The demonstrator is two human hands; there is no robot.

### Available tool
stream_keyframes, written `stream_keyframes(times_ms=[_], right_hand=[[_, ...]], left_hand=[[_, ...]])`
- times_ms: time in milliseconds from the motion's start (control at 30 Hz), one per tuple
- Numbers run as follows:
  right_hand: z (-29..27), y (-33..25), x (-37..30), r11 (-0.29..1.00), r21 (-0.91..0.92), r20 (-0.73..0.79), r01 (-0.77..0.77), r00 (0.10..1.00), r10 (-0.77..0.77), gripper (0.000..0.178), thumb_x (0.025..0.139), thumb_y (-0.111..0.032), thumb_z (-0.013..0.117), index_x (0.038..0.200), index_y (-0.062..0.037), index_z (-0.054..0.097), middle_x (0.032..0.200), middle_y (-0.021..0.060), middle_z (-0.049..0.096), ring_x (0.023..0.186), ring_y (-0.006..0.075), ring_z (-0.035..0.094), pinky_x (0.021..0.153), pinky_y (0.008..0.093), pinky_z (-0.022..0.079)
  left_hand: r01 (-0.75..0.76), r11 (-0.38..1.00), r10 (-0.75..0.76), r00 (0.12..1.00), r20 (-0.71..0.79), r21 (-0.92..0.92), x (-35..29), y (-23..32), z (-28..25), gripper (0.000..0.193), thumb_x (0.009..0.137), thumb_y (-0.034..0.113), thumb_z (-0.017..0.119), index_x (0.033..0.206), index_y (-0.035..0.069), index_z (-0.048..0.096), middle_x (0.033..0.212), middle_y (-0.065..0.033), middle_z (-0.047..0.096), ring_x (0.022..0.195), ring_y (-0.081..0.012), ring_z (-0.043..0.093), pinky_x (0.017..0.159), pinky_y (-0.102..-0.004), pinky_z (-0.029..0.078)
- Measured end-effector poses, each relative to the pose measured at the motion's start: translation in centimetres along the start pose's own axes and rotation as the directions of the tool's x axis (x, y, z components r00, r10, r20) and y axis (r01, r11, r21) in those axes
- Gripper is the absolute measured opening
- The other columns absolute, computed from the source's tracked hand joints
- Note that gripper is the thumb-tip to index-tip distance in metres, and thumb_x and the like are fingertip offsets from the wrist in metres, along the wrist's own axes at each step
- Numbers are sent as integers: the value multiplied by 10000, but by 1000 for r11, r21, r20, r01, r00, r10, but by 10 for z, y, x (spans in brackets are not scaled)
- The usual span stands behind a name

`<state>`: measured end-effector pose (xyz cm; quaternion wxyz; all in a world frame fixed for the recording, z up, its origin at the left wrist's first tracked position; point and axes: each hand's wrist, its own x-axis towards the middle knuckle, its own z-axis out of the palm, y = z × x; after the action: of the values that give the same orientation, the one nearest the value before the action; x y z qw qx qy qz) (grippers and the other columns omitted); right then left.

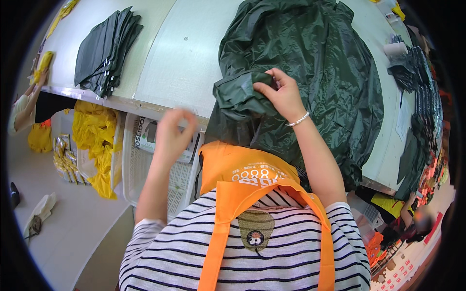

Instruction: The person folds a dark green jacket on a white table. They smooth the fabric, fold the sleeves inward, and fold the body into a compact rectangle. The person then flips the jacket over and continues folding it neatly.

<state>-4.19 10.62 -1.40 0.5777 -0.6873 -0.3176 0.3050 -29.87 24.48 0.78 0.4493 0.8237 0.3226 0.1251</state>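
A large dark green raincoat (310, 53) of thin, shiny fabric lies crumpled over the table, its lower part hanging over the near edge. My right hand (284, 94) is closed on a bunched fold (242, 94) of it, with thumb and fingers pinching the cloth. The fold's inside is hidden. To the left, my left hand (174, 131) hovers near the table's front edge, apart from the raincoat. Its fingers are bent but smeared by motion, so I cannot make out whether they hold anything.
Flat dark green pieces (107, 53) lie stacked on the table (179, 53) at left. Below its edge stand a white plastic basket (179, 186) with a boxed item and a crate of yellow raincoats (97, 140). Dark folded pieces (427, 82) line the right. Other people work at both sides.
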Motion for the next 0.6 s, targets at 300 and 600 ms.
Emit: stream_keyframes(times_ms=[300, 600], right_hand=[[2, -21, -3, 859, -486, -56, 164, 974, -218, 397, 766, -321, 771, 788, -17, 516, 652, 92, 529, 538, 219, 473, 520, 309, 404], [-1, -38, -5, 811, -562, -206, 163, 922, -328, 342, 805, -290, 738, 718, -47, 514, 564, 111, 521, 471, 267, 506, 466, 353, 388]], left_hand=[[-25, 988, 9, 994, 109, 153, -24, -24, 27, 642, 737, 287, 774, 1256, 22, 507, 1150, -159, 577, 1110, -338, 530, 938, -398, 433], [51, 959, 10, 977, 213, -280, 79, 39, 71, 551, 669, 136, 759, 1166, 12, 553, 1016, -186, 637, 981, -265, 606, 872, -337, 457]])
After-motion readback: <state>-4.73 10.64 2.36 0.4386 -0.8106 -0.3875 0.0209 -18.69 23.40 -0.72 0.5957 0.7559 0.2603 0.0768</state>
